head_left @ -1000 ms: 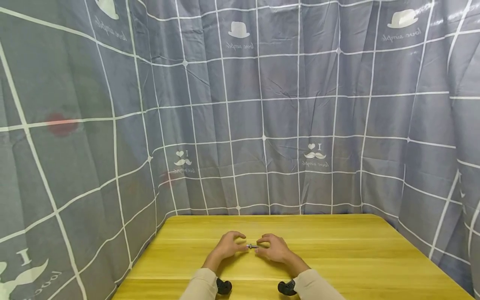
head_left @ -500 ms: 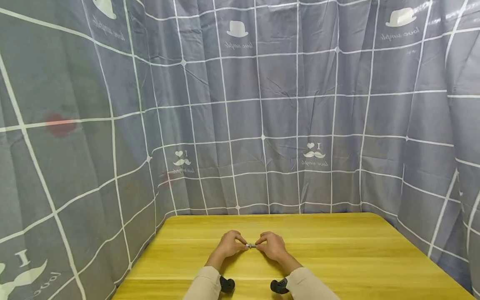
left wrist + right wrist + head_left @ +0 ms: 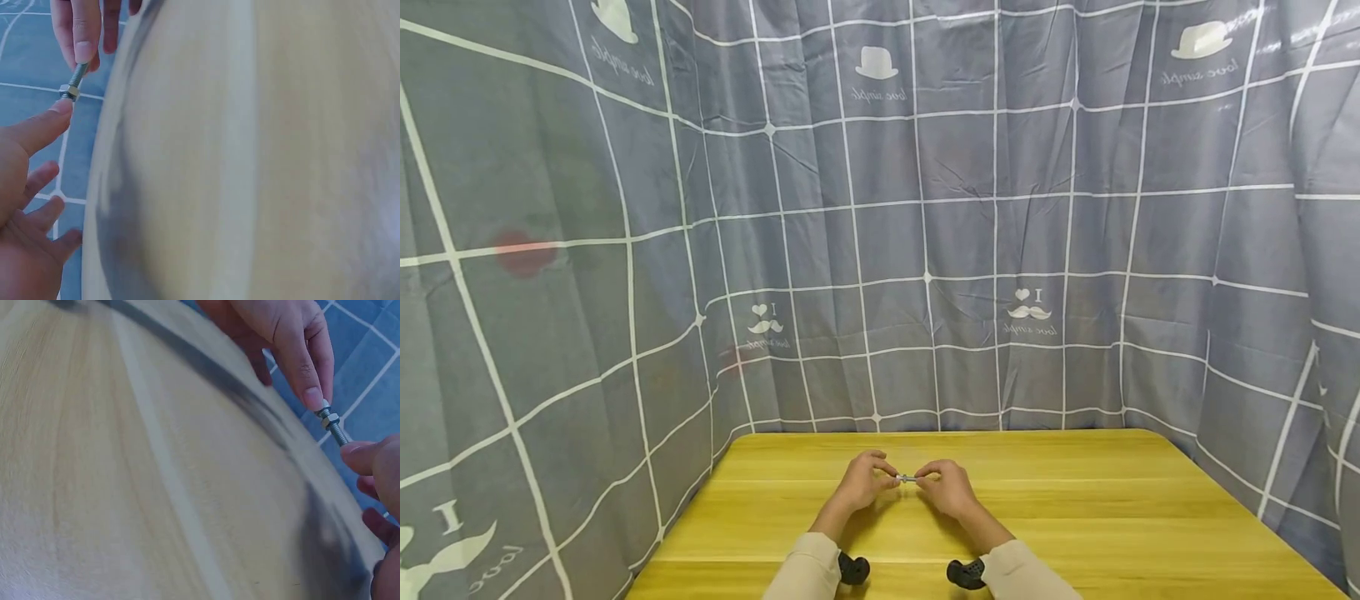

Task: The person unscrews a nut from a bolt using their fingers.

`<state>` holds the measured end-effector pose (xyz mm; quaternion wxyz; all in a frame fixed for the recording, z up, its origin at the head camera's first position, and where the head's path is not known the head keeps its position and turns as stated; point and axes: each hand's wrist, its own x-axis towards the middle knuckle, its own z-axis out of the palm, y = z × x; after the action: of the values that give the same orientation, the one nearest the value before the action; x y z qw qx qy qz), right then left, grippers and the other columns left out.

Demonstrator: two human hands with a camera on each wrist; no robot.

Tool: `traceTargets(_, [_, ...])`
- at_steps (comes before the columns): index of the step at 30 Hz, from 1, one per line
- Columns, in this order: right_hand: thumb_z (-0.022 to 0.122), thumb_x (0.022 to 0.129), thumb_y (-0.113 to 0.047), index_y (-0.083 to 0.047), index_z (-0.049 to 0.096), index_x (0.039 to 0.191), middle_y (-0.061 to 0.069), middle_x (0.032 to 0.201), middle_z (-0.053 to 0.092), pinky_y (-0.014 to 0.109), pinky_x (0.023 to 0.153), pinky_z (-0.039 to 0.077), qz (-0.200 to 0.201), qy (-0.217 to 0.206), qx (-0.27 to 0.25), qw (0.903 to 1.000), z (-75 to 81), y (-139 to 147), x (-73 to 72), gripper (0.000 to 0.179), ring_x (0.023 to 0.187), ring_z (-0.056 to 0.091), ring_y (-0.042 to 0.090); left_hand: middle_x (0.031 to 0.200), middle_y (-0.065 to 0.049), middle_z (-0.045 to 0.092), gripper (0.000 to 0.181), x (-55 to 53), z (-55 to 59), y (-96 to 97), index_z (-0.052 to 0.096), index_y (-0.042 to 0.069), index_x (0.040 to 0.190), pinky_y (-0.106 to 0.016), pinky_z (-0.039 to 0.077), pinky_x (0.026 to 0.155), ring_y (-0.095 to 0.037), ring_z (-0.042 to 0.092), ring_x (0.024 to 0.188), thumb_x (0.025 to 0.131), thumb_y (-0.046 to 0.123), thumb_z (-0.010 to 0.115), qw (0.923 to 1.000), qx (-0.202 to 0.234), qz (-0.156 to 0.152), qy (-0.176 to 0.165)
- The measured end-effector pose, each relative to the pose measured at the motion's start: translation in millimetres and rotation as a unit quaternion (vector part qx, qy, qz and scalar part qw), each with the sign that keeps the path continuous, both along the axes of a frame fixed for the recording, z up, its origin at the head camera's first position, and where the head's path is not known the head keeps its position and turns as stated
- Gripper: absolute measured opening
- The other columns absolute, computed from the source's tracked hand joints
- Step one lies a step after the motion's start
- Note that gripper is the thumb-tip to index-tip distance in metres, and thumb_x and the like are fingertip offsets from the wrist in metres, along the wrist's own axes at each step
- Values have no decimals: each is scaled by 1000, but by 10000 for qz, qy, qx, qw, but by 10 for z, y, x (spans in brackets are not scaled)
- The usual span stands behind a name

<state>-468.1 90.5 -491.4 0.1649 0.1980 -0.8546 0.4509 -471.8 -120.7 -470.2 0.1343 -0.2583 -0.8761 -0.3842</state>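
A silver bolt [image 3: 911,479] with a hex nut [image 3: 330,420] on its shank lies level between my two hands, raised above the table. My left hand [image 3: 860,483] pinches the head end between thumb and fingertips, which partly cover the head. From the other side my right hand [image 3: 950,489] pinches the threaded end with thumb and forefinger. In the left wrist view, bare thread [image 3: 77,76] shows between the nut and the right fingertips. The nut sits close to the left thumb tip.
A yellow wood-grain table [image 3: 1075,508] lies under both hands. Grey curtains [image 3: 970,233] with white grid lines hang behind it and at its sides. Black devices [image 3: 853,570] are worn at both wrists, by the beige sleeves.
The fingers of both hands have closed onto the bolt, the right hand's from a loose, spread pose. Since half a second ago, both hands have raised the bolt slightly off the table.
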Motion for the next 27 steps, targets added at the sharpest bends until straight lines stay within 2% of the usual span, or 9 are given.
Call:
traceTargets(3, [74, 97, -10, -7, 79, 97, 12, 106, 73, 50, 82, 56, 61, -153, -223, 9996, 37, 26, -17, 6, 98, 66, 35, 124, -25, 65, 7, -1, 36, 27, 77, 2, 95, -65, 44, 101, -52, 55, 122, 94, 9, 78, 9994, 262, -126, -203])
traceTargets(6, [71, 98, -7, -3, 76, 99, 12, 101, 74, 43, 78, 57, 298, -176, -502, 9981, 82, 50, -27, 6, 92, 68, 28, 114, -15, 69, 6, 9, 76, 65, 74, 2, 98, -58, 51, 95, -46, 62, 115, 97, 8, 74, 9960, 661, -296, -523])
traceTargets(11, [68, 100, -6, 2, 73, 103, 19, 103, 73, 47, 88, 54, 537, -384, -1114, 9916, 217, 80, 16, 9, 98, 68, 28, 105, -8, 70, 9, 47, 162, 137, 71, 1, 103, -51, 54, 89, -36, 67, 106, 99, 9, 71, 9881, 1277, -407, -760])
traceTargets(14, [67, 101, -7, 3, 73, 106, 15, 104, 74, 49, 89, 54, 411, -542, -1357, 9884, 302, 88, 62, 12, 102, 67, 29, 107, -8, 71, 13, 75, 189, 178, 71, 0, 108, -51, 52, 92, -33, 66, 108, 101, 11, 69, 9837, 1570, -407, -783])
traceTargets(17, [66, 102, -8, 3, 73, 108, 11, 102, 74, 44, 86, 54, 269, -622, -1525, 9860, 381, 89, 101, 14, 101, 66, 28, 108, -9, 70, 16, 100, 207, 217, 70, -3, 111, -52, 52, 94, -33, 65, 110, 101, 11, 69, 9774, 1910, -442, -795])
traceTargets(21, [67, 101, -7, 4, 72, 108, 13, 102, 73, 39, 83, 54, 206, -630, -1847, 9806, 499, 93, 150, 13, 96, 65, 25, 107, -9, 70, 16, 123, 263, 279, 70, -3, 110, -48, 52, 93, -30, 64, 108, 100, 10, 70, 9733, 2167, -424, -625])
traceTargets(25, [68, 100, -7, 3, 72, 107, 12, 101, 71, 38, 81, 53, 233, -620, -2164, 9740, 634, 107, 213, 12, 93, 64, 22, 104, -8, 71, 14, 159, 369, 338, 70, -1, 109, -42, 53, 90, -24, 64, 104, 99, 9, 71, 9711, 2322, -398, -378])
traceTargets(27, [68, 101, -7, 2, 72, 106, 9, 99, 71, 38, 81, 53, 248, -596, -2220, 9729, 689, 118, 244, 11, 94, 64, 24, 103, -11, 72, 13, 253, 478, 371, 70, -3, 109, -43, 52, 89, -27, 64, 103, 99, 6, 70, 9696, 2397, -410, -278])
